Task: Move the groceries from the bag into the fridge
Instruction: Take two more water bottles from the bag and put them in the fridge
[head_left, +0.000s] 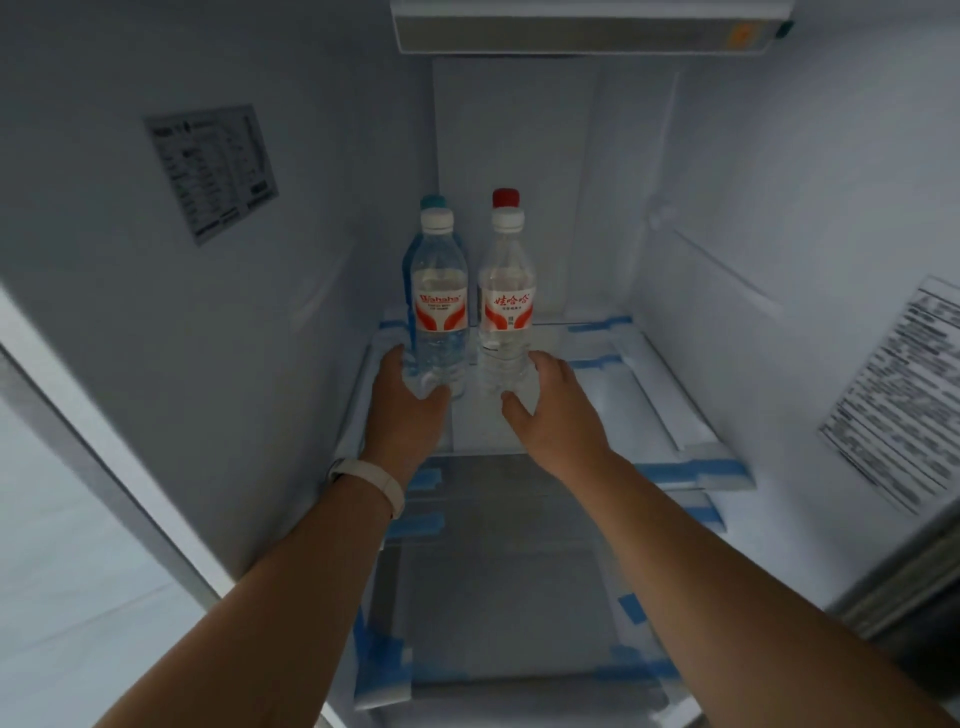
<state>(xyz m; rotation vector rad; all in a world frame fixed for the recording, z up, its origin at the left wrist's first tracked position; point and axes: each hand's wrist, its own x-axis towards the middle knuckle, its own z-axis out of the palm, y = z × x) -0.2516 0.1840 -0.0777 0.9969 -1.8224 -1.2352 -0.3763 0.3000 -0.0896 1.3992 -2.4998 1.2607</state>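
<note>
Gripping the left bottle (440, 306) and right bottle (506, 306) low on the fridge shelf (597, 395), left hand (410, 402) and right hand (558, 415) seem near release; two other bottles (506, 198) stand behind, bag unseen

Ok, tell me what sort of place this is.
Inside a fridge, probably new: white walls, a glass shelf edged with blue tape, a printed sticker on the side wall. The left hand grips the left bottle, the right hand the right bottle.
</note>
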